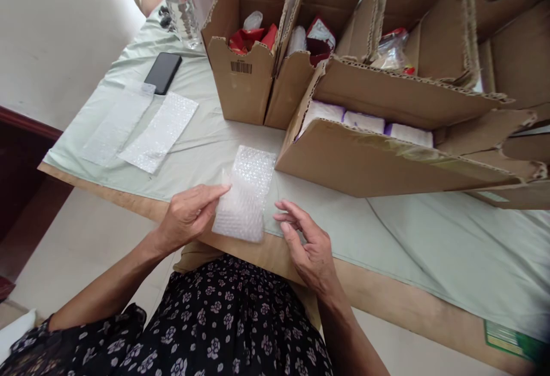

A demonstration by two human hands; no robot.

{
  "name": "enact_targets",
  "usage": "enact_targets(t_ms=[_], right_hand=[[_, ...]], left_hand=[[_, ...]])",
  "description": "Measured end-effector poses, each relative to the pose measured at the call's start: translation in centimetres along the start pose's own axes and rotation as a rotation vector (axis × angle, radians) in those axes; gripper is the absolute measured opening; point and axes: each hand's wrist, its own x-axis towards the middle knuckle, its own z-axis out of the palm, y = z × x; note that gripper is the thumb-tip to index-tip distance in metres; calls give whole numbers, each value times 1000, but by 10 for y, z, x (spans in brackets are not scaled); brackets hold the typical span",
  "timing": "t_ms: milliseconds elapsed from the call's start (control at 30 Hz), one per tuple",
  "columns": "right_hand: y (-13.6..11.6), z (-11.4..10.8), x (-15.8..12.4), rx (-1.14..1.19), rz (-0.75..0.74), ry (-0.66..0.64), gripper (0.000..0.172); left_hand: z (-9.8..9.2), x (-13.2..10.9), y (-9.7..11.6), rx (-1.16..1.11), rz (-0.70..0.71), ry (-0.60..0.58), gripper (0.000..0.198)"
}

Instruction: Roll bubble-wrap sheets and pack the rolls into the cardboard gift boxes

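Observation:
A sheet of bubble wrap (247, 192) lies at the near edge of the table, on the pale green cloth (206, 147). My left hand (191, 212) rests against its left side, forefinger stretched out onto the wrap. My right hand (307, 244) hovers just right of the sheet with its fingers spread and curled a little, holding nothing. Whether the left hand pinches the wrap or only presses on it does not show.
Two more bubble wrap sheets (158, 132) lie at the left with a black phone (162, 71) behind them. Open cardboard boxes (244, 72) of packets stand at the back; a long box (369, 158) holds white packs. A clear bottle (180, 3) stands far left.

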Motion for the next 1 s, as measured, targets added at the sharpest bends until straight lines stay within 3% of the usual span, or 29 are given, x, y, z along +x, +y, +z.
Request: enact_targets(t_ms=[133,267,400,600,767,867,1000], right_hand=[[7,7,3,-122,-157,126,42],[11,21,8,-255,-319,57,50],[15,35,12,-388,-380,19,43],[23,45,17,-640,-379,-4,32],[24,48,17,-717,-360,-21,37],[27,51,19,-741,-350,-49,38],[27,51,19,-744,-336,-68,39]], left_hand=[[6,21,-25,45,8,-73,51],[7,36,-31,-32,39,-82,53],[13,44,-38,-65,78,-78,52],[25,47,-70,197,20,-358,54],[21,42,-54,319,57,-192,54],[34,38,-42,355,167,-313,49],[61,34,-48,418,146,-492,58]])
